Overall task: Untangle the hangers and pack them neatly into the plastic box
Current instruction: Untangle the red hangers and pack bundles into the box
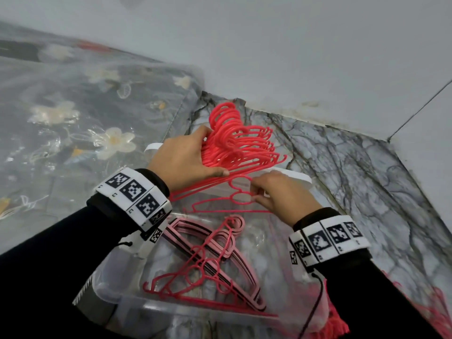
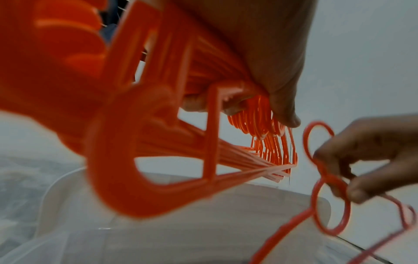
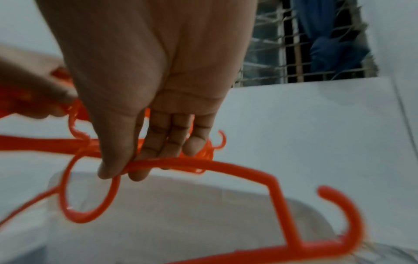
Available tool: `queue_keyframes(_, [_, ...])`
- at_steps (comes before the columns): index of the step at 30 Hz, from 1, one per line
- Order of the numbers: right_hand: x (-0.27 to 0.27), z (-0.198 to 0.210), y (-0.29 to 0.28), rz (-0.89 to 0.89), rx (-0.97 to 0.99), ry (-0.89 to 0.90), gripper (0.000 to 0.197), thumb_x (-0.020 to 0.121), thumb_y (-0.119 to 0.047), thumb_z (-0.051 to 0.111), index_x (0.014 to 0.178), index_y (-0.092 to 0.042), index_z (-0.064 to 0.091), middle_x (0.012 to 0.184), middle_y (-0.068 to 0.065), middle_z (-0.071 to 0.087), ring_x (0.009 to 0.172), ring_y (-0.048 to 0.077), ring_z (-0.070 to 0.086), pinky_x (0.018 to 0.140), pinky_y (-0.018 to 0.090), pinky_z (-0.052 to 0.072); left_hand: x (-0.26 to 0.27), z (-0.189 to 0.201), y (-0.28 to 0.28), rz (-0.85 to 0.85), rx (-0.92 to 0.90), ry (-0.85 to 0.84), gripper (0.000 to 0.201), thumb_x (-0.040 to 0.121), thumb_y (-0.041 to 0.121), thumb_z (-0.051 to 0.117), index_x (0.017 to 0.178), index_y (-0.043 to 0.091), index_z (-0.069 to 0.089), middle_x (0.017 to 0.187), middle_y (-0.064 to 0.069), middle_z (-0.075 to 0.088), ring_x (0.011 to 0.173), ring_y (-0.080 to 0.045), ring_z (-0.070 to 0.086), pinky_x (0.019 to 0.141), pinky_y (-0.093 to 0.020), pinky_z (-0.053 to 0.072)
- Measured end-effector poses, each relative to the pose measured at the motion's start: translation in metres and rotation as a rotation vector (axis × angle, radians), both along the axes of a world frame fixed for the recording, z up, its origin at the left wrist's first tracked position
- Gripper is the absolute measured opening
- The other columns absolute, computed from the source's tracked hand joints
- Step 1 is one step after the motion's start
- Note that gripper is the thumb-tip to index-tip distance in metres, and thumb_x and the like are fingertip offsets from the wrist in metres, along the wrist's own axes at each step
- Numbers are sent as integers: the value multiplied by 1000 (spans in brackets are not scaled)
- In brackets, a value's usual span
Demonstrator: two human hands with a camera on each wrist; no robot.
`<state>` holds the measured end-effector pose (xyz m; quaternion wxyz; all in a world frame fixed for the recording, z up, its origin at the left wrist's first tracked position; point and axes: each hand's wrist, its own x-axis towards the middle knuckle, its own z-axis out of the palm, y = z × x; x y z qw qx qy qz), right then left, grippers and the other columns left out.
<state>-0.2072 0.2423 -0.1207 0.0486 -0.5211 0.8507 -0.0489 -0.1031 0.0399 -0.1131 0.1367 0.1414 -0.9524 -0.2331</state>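
Note:
My left hand grips a thick bunch of red hangers above the far end of the clear plastic box; the same bunch of red hangers fills the left wrist view. My right hand pinches a single red hanger near its loops, just below the bunch. In the right wrist view my thumb and fingers close on that single hanger. Several pink and red hangers lie stacked inside the box.
The box stands on a marble-patterned floor by a white wall. A floral dark cloth lies to the left. More red hangers lie at the lower right, past my right sleeve.

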Motion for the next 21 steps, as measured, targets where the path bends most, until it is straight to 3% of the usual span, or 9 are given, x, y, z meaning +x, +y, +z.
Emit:
queue_keyframes(4, [1, 25, 13, 11, -90, 40, 12, 87, -30, 63, 92, -19, 66, 93, -1, 65, 95, 20, 54, 83, 37, 42, 1, -3, 1, -5, -8, -28, 92, 57, 76, 65, 129, 24, 43, 115, -1, 67, 102, -24, 64, 76, -30, 44])
queue_keyframes(9, [9, 33, 14, -15, -308, 78, 11, 87, -26, 64, 90, -16, 67, 90, -1, 64, 90, 20, 55, 78, 38, 44, 1, -8, 8, -20, -20, -1, 97, 50, 86, 51, 128, 29, 43, 112, 2, 69, 98, -20, 65, 68, -24, 31])
queue_keyframes(16, [4, 30, 12, -60, -222, 192, 14, 90, -29, 60, 93, -17, 65, 95, -2, 63, 96, 18, 52, 74, 31, 41, -2, -12, 8, -29, 15, 8, 99, 48, 92, 47, 124, 29, 44, 103, 4, 69, 92, -19, 65, 68, -26, 35])
queue_keyframes(21, [13, 25, 7, -74, -340, 232, 11, 88, -25, 62, 88, -14, 65, 90, 1, 63, 93, 22, 55, 72, 28, 37, -3, -15, 16, -106, 169, -35, 93, 48, 87, 60, 118, 26, 47, 100, 7, 68, 89, -14, 64, 79, -35, 50])
